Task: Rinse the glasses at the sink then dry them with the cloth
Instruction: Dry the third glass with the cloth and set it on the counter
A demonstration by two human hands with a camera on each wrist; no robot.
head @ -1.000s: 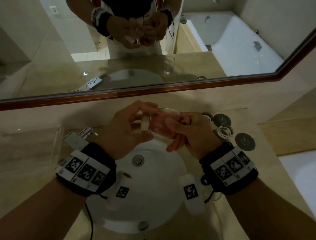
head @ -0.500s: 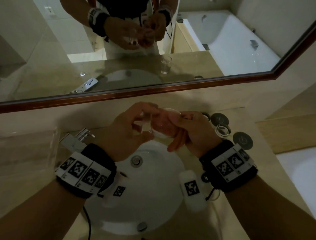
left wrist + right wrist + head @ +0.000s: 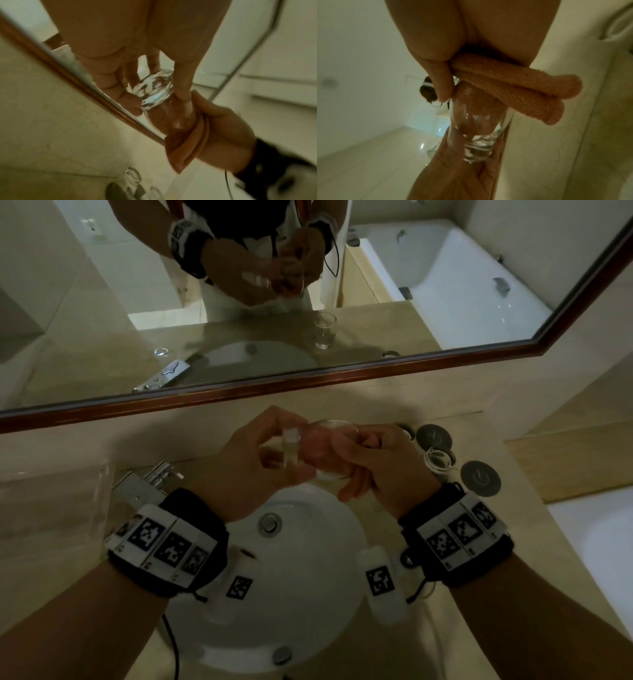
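Faucet (image 3: 147, 481) hardware is seen at the left edge of the white sink (image 3: 308, 594), which is set into a beige counter (image 3: 404, 392) below a wood-framed mirror (image 3: 445, 302). Above the basin, the left hand (image 3: 246, 463) is curled around the thick base of a clear glass (image 3: 294, 453), held tipped on its side; in the left wrist view that base (image 3: 154, 88) is pinched between fingers and thumb. A pink cloth (image 3: 318, 446) is stuffed into the glass mouth, and its folded ends (image 3: 522, 86) are gripped by the right hand (image 3: 376, 460), thumb pressed at the rim. Both hands are thus closed on their items. Further right, a second glass (image 3: 438, 460) is noted on the counter among dark round discs (image 3: 479, 477); its reflection (image 3: 324, 330) stands upright in the mirror.
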